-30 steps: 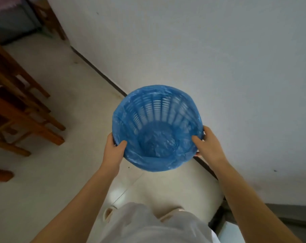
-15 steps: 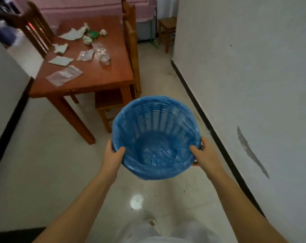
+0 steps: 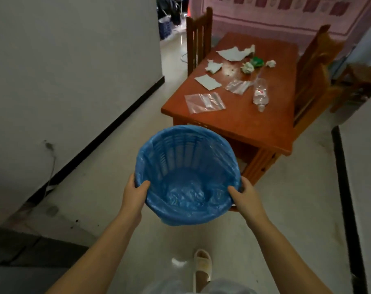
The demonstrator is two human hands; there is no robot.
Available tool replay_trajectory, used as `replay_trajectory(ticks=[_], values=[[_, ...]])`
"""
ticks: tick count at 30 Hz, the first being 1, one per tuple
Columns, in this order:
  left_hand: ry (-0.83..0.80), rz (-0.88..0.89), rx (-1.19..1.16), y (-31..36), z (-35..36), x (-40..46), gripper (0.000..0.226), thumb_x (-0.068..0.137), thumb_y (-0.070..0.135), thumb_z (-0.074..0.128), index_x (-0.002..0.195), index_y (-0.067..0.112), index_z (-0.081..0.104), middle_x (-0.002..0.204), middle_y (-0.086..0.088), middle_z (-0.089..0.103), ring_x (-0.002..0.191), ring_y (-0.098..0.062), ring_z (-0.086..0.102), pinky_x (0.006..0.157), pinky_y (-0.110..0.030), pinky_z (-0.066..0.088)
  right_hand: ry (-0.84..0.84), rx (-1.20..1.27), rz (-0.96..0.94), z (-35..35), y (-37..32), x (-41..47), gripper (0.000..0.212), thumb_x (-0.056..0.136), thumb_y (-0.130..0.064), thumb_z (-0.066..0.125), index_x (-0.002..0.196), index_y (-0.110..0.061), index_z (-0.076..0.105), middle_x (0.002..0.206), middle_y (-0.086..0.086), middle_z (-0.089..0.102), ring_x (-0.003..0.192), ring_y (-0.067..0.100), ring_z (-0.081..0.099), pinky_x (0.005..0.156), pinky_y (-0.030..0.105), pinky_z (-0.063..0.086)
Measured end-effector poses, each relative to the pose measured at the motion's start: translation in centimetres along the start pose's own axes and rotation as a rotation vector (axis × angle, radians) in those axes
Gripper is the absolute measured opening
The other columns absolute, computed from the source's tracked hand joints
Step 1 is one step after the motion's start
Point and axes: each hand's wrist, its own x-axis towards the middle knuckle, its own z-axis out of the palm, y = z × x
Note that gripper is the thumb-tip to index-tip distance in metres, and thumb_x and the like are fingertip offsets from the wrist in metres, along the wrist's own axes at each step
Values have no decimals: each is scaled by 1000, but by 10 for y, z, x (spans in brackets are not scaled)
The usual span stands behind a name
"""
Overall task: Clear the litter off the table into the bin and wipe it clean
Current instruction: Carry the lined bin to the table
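Note:
I hold a blue slatted bin (image 3: 180, 158), lined with a blue bag and empty, in front of me above the floor. My left hand (image 3: 133, 195) grips its near left rim and my right hand (image 3: 245, 198) grips its near right rim. Ahead to the right stands a wooden table (image 3: 250, 122) strewn with litter: a clear zip bag (image 3: 204, 102), torn white paper (image 3: 208, 82), a crushed plastic bottle (image 3: 260, 94), a crumpled clear wrapper (image 3: 237, 86), a green wad (image 3: 257, 62) and balled tissues (image 3: 247, 67).
Wooden chairs flank the table, one on the left (image 3: 198, 37) and one on the right (image 3: 314, 75). A white wall with a black skirting (image 3: 120, 117) runs along the left, another wall (image 3: 363, 166) on the right. Pale tiled floor lies between; my slippered foot (image 3: 202, 266) shows below.
The view has swung left, so the table now lies ahead to the right and closer. Both hands keep the same hold on the bin.

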Motion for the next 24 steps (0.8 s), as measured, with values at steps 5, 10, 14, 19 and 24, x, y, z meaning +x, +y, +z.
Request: replay_trajectory(ticks=[5,10,14,19,24], values=[[230,-29,-124,33,-9,75,36,87,-1,45,112,23,54,102,-2,64,95,-24,62,82,-38,55,-151,-91,-29,57,-47,93,38,89,-15,52,126,-21,44,106,-4,57,76,3,60,44,11,47],[380,-69,-198,65,-36,151,38,85,-3,43,112,20,56,104,-6,63,100,-29,61,86,-43,53,-280,-122,-25,132,-86,168,38,89,-15,52,126,-18,45,104,-2,60,79,10,64,47,16,51],[367,-59,-192,91,-61,232,42,84,-4,43,119,15,57,117,-16,63,105,-35,61,85,-43,54,-278,-83,13,195,-108,224,37,89,-14,51,126,-16,46,111,5,60,79,14,64,45,17,50],[261,-30,-148,155,-83,338,43,85,-8,40,120,12,55,109,-18,62,82,-23,61,65,-31,52,-153,26,49,270,-136,274,38,92,-13,49,130,-14,44,110,2,58,78,7,60,43,10,46],[123,11,-64,217,-77,424,51,83,-8,39,128,11,53,96,-6,60,74,-16,57,58,-28,48,-23,57,106,311,-165,319,33,93,-15,48,126,-12,46,105,-1,59,77,2,56,43,7,44]])
